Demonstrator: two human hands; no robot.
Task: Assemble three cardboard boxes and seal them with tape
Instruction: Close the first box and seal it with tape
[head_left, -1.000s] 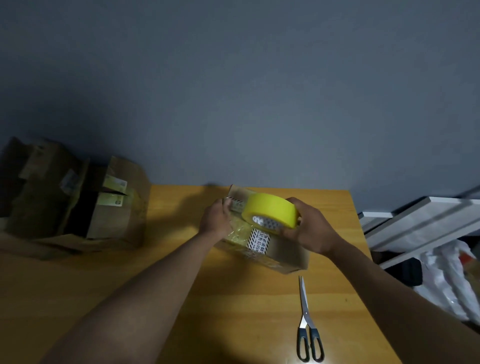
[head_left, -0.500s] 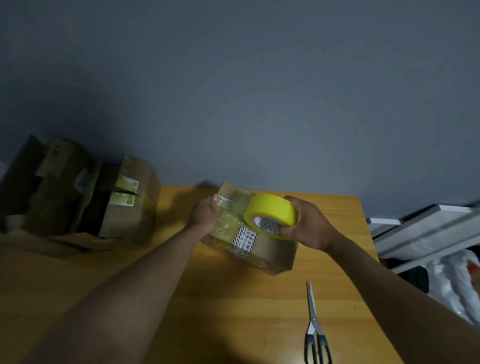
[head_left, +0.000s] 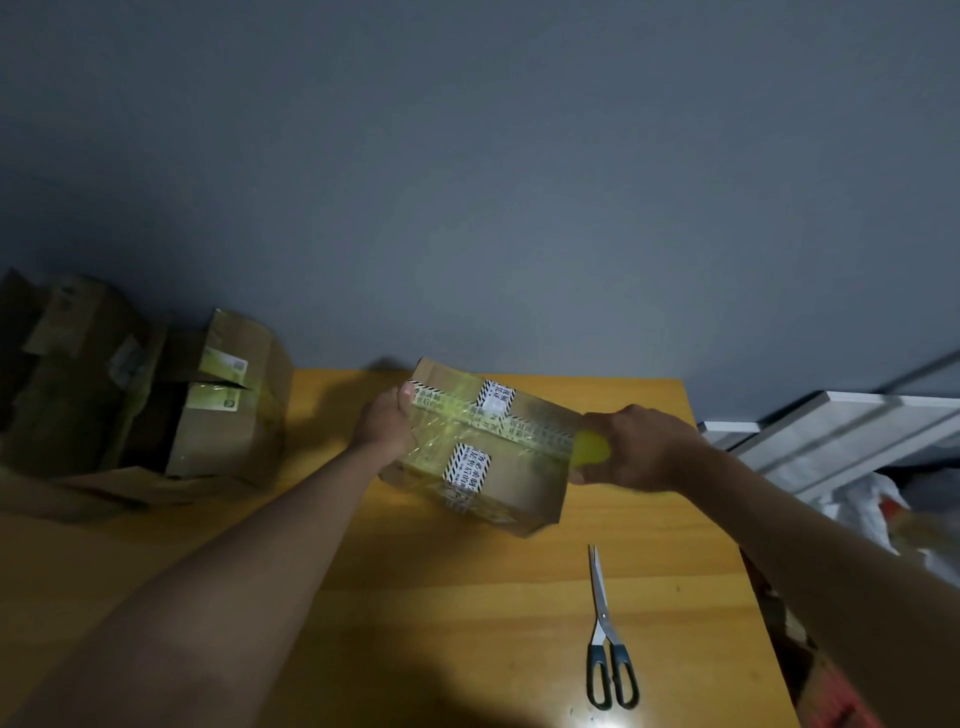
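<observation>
Cardboard box sits tilted between my hands, tape strip along its length. Left hand pins the far-left end; right hand grips the yellow tape roll at the right edge, scissors nearest it.

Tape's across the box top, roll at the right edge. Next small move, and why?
Probably carry the tape roll down over the box's right edge. The right hand holds it there, the strip already spans the top, and the left hand pins the far end. The scissors lie untouched nearby for the cut afterwards.
</observation>
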